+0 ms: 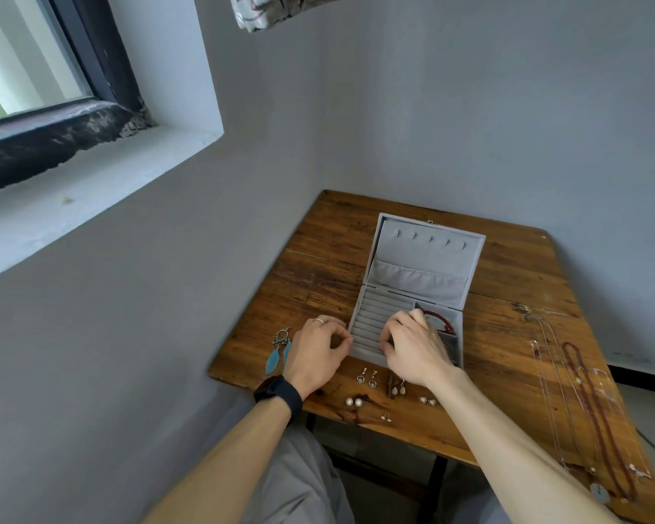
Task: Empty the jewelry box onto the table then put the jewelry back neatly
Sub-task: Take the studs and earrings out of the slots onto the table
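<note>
The left hand (pixel 320 349) is gripping the left wall of the open jewelry box (pixel 424 255) at mid-table (pixel 318 266), likely steadying it, while the right hand (pixel 413 346) is curling into the ring slots (pixel 375 312), pinching something or nothing, I cannot tell.

A person's two bare forearms reach over a worn wooden table (pixel 507 281) set in a corner of grey walls, with a window (pixel 27 62) at upper left. An open grey jewelry box (pixel 428 251) stands on it, lid tilted back. The left hand (pixel 318 353), with a ring (pixel 318 321) and a black watch (pixel 278 395), lies curled against the box's left wall. The right hand (pixel 413 349) curls down onto the ring rolls; what its fingers hold is hidden. A red bead bracelet (pixel 441 321) lies in a rear compartment. Blue feather earrings (pixel 278 353) lie left of the box, small earring pairs (pixel 371 380) in front, and a red bead necklace (pixel 598 410) and silver chain (pixel 549 387) far right.
</note>
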{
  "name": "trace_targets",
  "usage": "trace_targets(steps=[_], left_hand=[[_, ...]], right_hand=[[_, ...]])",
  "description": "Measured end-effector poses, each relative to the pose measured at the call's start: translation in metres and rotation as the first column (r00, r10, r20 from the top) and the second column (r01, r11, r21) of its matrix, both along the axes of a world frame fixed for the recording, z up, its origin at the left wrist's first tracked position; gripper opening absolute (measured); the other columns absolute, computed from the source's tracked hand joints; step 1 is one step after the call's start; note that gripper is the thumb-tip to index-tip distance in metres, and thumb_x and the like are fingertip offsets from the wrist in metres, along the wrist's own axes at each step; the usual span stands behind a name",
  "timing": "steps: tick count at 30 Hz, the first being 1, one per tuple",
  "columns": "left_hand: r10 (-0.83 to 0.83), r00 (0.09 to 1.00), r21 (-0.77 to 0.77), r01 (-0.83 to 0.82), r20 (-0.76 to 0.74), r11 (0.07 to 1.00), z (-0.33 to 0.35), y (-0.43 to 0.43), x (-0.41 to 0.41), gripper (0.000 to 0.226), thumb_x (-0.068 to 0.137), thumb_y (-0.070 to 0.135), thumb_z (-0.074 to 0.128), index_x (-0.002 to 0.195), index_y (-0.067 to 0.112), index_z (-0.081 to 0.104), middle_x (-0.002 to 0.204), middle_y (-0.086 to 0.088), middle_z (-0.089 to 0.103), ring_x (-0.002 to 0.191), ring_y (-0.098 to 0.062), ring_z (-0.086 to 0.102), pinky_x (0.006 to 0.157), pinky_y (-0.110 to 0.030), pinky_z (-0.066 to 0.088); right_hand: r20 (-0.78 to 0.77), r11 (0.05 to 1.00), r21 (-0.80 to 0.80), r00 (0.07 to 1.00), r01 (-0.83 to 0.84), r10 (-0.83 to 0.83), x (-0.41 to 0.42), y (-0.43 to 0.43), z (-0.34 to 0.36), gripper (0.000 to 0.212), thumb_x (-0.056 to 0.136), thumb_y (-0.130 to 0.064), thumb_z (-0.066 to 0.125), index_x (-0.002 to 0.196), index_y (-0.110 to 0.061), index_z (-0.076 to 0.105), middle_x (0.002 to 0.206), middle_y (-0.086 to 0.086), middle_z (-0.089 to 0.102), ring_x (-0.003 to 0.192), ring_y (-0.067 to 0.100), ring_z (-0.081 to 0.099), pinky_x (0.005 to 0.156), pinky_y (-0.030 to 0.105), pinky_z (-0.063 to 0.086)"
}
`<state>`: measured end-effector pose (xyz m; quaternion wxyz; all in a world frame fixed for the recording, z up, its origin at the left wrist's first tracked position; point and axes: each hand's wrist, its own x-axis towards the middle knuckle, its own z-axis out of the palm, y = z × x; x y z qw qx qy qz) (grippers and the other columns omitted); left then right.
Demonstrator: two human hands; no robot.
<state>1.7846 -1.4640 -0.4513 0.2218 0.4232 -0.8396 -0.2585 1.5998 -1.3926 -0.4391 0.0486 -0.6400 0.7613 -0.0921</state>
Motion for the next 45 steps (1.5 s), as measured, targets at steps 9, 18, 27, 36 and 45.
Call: trace_targets(steps=[9,18,27,36,45], left_hand=[[-0.163,0.982,-0.185,0.143,-0.094,0.972,0.002,0.054,-0.003,0.01,0.091,0.032,0.069,0.097,0.025,0.073,0.112,0.014,0.058,0.11,-0.002,0.05,0.092,-0.023,0.044],[-0.277,0.947,-0.289,0.315,0.165,0.904,-0.029,0.104,-0.025,0.012,0.091,0.04,0.066,0.097,0.032,0.073,0.12,0.011,0.052,0.113,-0.011,0.044,0.098,-0.029,0.036],[-0.225,0.937,-0.238,0.29,0.268,0.927,-0.03,0.105,-0.031,0.014,0.093,0.04,0.063,0.098,0.033,0.075,0.128,0.011,0.052,0.123,-0.014,0.04,0.104,-0.033,0.03],[-0.253,0.925,-0.206,0.316,0.283,0.926,-0.026,0.102,-0.03,0.013,0.093,0.04,0.065,0.097,0.034,0.075,0.126,0.01,0.055,0.122,-0.015,0.045,0.106,-0.035,0.032],[-0.234,0.932,-0.227,0.299,0.275,0.927,-0.024,0.105,-0.028,0.013,0.091,0.041,0.068,0.096,0.033,0.077,0.123,0.009,0.059,0.121,-0.016,0.048,0.105,-0.037,0.035]], right_hand=[[0.344,0.891,-0.359,0.927,0.278,-0.151,0.012,0.122,-0.012,0.006,0.091,-0.019,0.064,0.089,-0.024,0.061,0.1,-0.013,0.058,0.097,0.009,0.047,0.086,0.013,0.03],[0.371,0.891,-0.273,0.894,0.363,-0.251,0.024,0.165,-0.059,0.009,0.088,-0.016,0.068,0.088,-0.023,0.063,0.105,-0.012,0.055,0.097,0.009,0.047,0.086,0.023,0.036],[0.339,0.876,-0.267,0.89,0.401,-0.304,0.028,0.152,-0.066,0.004,0.086,-0.021,0.069,0.089,-0.021,0.071,0.103,-0.011,0.062,0.092,0.013,0.049,0.08,0.03,0.046],[0.453,0.829,-0.277,0.827,0.487,-0.334,0.031,0.151,-0.072,0.005,0.083,-0.026,0.076,0.088,-0.023,0.076,0.1,-0.014,0.066,0.091,0.015,0.059,0.085,0.03,0.043],[0.503,0.812,-0.318,0.813,0.489,-0.293,0.03,0.158,-0.075,0.01,0.082,-0.022,0.078,0.092,-0.02,0.077,0.1,-0.013,0.065,0.094,0.012,0.057,0.085,0.027,0.045]])
